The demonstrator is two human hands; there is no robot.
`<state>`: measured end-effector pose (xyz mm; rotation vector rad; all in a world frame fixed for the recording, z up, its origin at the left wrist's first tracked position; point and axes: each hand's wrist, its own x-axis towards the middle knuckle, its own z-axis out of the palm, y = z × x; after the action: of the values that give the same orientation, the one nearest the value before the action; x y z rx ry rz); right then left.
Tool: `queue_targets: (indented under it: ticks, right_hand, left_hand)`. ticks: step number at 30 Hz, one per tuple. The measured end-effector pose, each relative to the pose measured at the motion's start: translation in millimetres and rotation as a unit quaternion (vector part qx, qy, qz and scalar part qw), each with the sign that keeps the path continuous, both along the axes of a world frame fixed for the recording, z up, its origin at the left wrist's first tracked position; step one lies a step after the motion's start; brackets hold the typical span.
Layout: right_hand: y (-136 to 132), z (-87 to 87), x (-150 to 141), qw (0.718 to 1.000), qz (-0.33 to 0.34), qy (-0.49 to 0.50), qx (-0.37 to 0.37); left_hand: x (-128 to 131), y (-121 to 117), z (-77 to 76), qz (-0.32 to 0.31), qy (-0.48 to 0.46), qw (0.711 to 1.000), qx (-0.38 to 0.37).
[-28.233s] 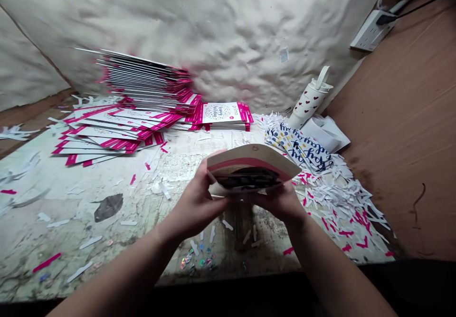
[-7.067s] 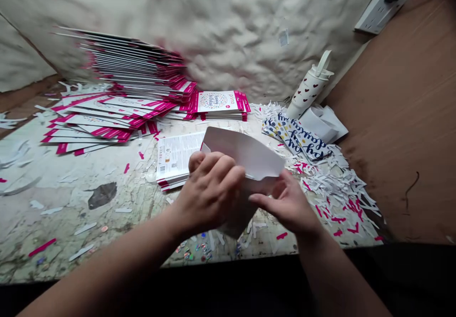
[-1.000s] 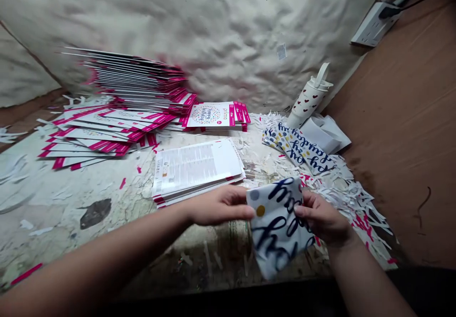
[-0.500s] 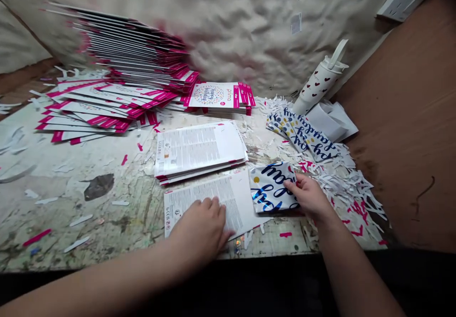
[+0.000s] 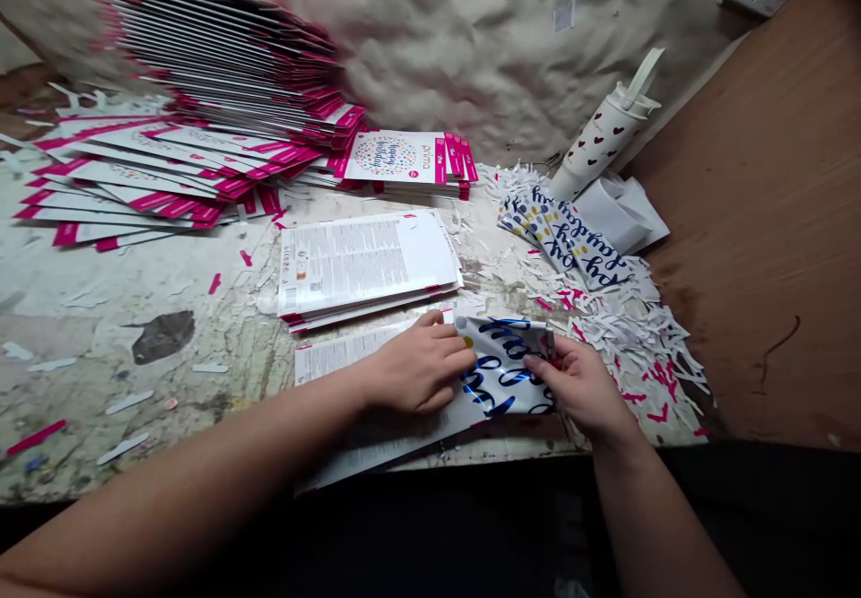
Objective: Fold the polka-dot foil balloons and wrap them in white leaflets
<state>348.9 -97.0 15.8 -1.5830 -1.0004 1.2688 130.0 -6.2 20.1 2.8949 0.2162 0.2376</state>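
A folded foil balloon (image 5: 508,374), silver-white with blue lettering, lies over the right end of a white printed paper packet (image 5: 329,360). My right hand (image 5: 582,383) pinches the balloon's right edge between thumb and fingers. My left hand (image 5: 423,365) is on the packet, its bent fingers gripping near the packet's edge and meeting the balloon's left side. Its fingertips are partly hidden, and whether the balloon is inside the packet or on top of it I cannot tell. Just behind is a small stack of similar packets (image 5: 367,262), printed backs up.
Pink-and-white packets (image 5: 235,60) stand in a tall leaning pile at the back left, with more packets (image 5: 134,172) spread before it. Several folded foil balloons (image 5: 571,235) lie at right, beside a white heart-patterned tumbler (image 5: 598,141). Paper scraps (image 5: 625,338) litter the table.
My left hand has moved right along the packet to the balloon. The balloon has shifted slightly left and now looks creased. My right hand still holds its edge. The view has tilted down slightly.
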Motion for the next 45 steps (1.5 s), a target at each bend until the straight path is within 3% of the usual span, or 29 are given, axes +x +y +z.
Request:
queue_targets:
  ticks: [3,6,11,19,22,25,27,29,31,34,37,39,41,42,43,45]
  right_hand:
    - [9.3,4.4,-0.4,0.994,0.043,0.083,-0.056]
    - [19.3,4.7,-2.9,0.986,0.029,0.14,-0.08]
    - [27.2,1.2,-12.5,0.995,-0.06,0.069,-0.043]
    - [30.1,9.0,-20.9,0.997,-0.063,0.04,0.01]
    - [33.8,10.3,-35.6,1.0,0.003,0.02,-0.004]
    - [38.0,15.5,-39.9,0.983,0.175,-0.033,-0.041]
    - [36.9,23.1,-32.5,0.967,0.236,-0.097,0.012]
    - [31.1,31.8,-23.8,0.973,0.156,-0.132,0.107]
    - [21.4,38.5,-22.2,0.983,0.06,-0.083,0.155]
    - [6.9,42.4,-34.8,0.986,0.043,0.055,0.151]
    - [0.7,43.7,-44.3,0.978,-0.01,0.102,0.179]
    - [2.6,45.5,-41.0,0.973,-0.03,0.098,0.208]
    - [8.6,47.0,-33.1,0.971,-0.014,0.083,0.225]
    - [12.6,47.0,-29.2,0.972,0.002,0.068,0.226]
    - [17.1,46.2,-26.1,0.974,0.019,0.043,0.22]
    - [25.4,42.3,-23.7,0.977,0.014,-0.068,0.204]
  left_hand:
    - [0.0,-2.9,2.5,-0.012,0.014,1.0,0.022]
    - [0.3,-5.2,2.3,-0.011,0.015,0.999,0.03]
    - [0.6,-7.5,2.2,-0.014,0.007,0.999,0.043]
    - [1.5,-6.0,5.9,0.014,-0.018,1.0,0.019]
    - [6.1,-6.3,7.9,0.019,-0.026,0.999,0.003]
    - [8.4,-6.9,12.3,0.016,-0.025,1.0,-0.003]
    - [7.3,-7.3,17.7,0.033,-0.018,0.999,0.005]
    - [5.2,-8.9,25.6,0.081,-0.02,0.996,0.025]
    - [3.6,-12.6,35.6,0.133,-0.042,0.989,0.047]
    - [1.2,-21.0,52.2,0.174,-0.135,0.97,0.102]
    - [-6.7,-24.7,66.6,0.295,-0.292,0.902,0.118]
    - [-14.4,-21.3,71.4,0.361,-0.339,0.869,-0.016]
    - [-20.2,-15.7,69.1,0.328,-0.28,0.861,-0.268]
    - [-21.5,-13.4,65.0,0.287,-0.227,0.843,-0.395]
    - [-21.4,-12.1,58.8,0.251,-0.184,0.809,-0.498]
    - [-17.7,-13.1,42.4,0.237,-0.159,0.73,-0.621]
